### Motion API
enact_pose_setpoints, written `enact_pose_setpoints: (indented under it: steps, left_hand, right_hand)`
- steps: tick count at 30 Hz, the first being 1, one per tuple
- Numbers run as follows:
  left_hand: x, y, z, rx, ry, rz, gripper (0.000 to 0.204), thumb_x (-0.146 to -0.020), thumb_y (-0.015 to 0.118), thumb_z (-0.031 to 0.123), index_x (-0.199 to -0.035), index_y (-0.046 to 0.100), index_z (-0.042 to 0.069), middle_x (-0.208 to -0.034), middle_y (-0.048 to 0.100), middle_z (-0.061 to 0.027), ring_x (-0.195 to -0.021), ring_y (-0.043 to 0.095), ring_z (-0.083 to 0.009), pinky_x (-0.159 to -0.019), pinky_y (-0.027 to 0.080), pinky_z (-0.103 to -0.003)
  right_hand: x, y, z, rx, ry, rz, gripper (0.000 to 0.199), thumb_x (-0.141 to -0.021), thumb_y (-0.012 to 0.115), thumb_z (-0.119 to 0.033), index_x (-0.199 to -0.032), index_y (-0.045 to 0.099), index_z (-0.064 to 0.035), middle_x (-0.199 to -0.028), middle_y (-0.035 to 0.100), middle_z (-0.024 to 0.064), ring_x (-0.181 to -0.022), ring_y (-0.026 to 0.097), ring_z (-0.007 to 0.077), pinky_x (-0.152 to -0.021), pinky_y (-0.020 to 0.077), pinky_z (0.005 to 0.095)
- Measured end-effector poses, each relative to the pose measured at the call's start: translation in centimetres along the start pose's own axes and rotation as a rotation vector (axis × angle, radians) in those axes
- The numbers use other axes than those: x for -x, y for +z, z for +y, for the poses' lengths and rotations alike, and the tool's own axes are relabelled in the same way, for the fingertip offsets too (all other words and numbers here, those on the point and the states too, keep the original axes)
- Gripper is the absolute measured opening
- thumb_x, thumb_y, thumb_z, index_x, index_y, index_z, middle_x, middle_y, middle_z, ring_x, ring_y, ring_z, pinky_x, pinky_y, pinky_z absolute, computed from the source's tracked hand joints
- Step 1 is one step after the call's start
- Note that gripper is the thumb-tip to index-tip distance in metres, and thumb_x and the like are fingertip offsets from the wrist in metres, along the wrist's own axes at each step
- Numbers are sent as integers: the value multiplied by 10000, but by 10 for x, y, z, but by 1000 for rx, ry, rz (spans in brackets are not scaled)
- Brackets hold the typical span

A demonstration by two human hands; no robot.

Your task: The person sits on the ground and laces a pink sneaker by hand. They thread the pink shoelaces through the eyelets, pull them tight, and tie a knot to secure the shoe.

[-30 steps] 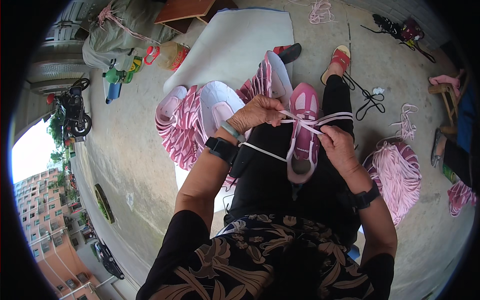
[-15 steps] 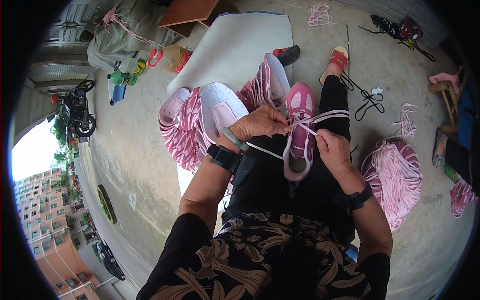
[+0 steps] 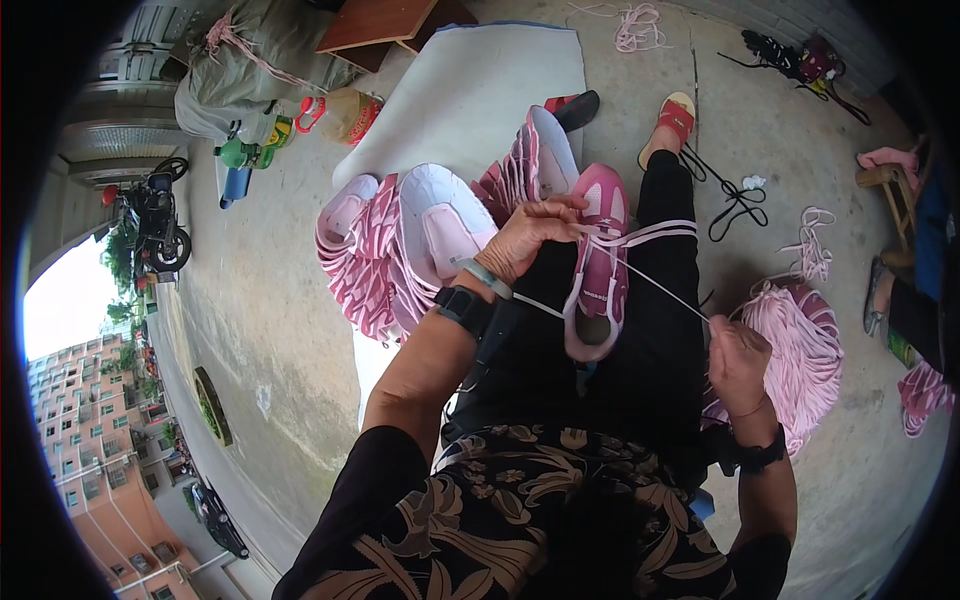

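A pink shoe upper (image 3: 601,277) lies on my lap, toe pointing away from me. My right hand (image 3: 738,362) is closed on a pale pink shoelace (image 3: 666,284), which runs taut from the upper's eyelets. Beside the upper's left edge, my left hand (image 3: 540,232) is closed in a pinch around lace at the eyelets; its fingertips partly cover the lace there. More lace strands pass from the upper across my right thigh. On the left, stacked pink and white shoe uppers (image 3: 375,270) lie nested in rows, with another stack (image 3: 530,165) behind my left hand.
At the right sits a bundle of pink laces (image 3: 795,355) over more uppers. A white sheet (image 3: 480,100) covers floor ahead, near bottles (image 3: 352,115) and a wooden board (image 3: 385,28). Black cords (image 3: 738,205) lie on the concrete. Another person's leg (image 3: 915,320) shows far right.
My right hand has moved right and toward me, drawing the lace out long and taut. My left hand has shifted slightly up and right, still at the eyelets.
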State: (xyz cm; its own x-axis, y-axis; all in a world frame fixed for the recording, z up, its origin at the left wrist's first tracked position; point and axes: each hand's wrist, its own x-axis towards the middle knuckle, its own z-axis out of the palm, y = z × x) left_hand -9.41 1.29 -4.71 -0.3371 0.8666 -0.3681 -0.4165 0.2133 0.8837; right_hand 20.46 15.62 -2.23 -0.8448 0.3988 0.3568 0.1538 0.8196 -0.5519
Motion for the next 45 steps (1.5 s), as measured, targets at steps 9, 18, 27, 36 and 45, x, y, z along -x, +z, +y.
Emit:
enact_pose_setpoints:
  steps: [9,18,27,36,45]
  left_hand:
    - [-18,9,-30,-716,172,217,90,-610,611,-17,-670,560,28,-831,536,-65,-843,536,-187,-736,439,-285]
    - [6,33,-27,-890,543,382,166,-627,554,-38,-767,579,47,-951,555,-105,-861,531,-259,-766,424,-316]
    - [4,68,-30,-1264,600,410,163,-615,618,120,-770,663,96,-1078,529,-66,-1032,447,-300,-855,341,-428]
    - [2,73,-33,-1330,525,407,152,-611,621,110,-759,648,94,-1131,505,-84,-1017,459,-303,-815,375,-418]
    - [-2,78,-29,-1518,711,298,201,-603,610,100,-786,605,15,-1168,484,-119,-1103,444,-304,-887,355,-434]
  right_hand:
    - [58,-46,16,256,122,-155,156,-728,547,-9,-877,591,1,-611,513,108,-537,508,290,-490,389,378]
    - [-62,50,-26,-201,175,-164,446,-663,671,-173,-1027,487,6,-922,559,168,-824,564,327,-741,461,379]
    - [-80,111,-36,5,331,-229,361,-662,656,-191,-937,493,-23,-892,587,149,-791,589,341,-692,485,386]
    - [-70,113,-23,-182,434,-191,224,-654,555,-77,-865,520,-7,-788,585,179,-776,568,363,-702,459,429]
    - [-69,111,-17,-259,382,-149,236,-668,539,-59,-902,528,-33,-795,588,169,-775,570,358,-694,462,424]
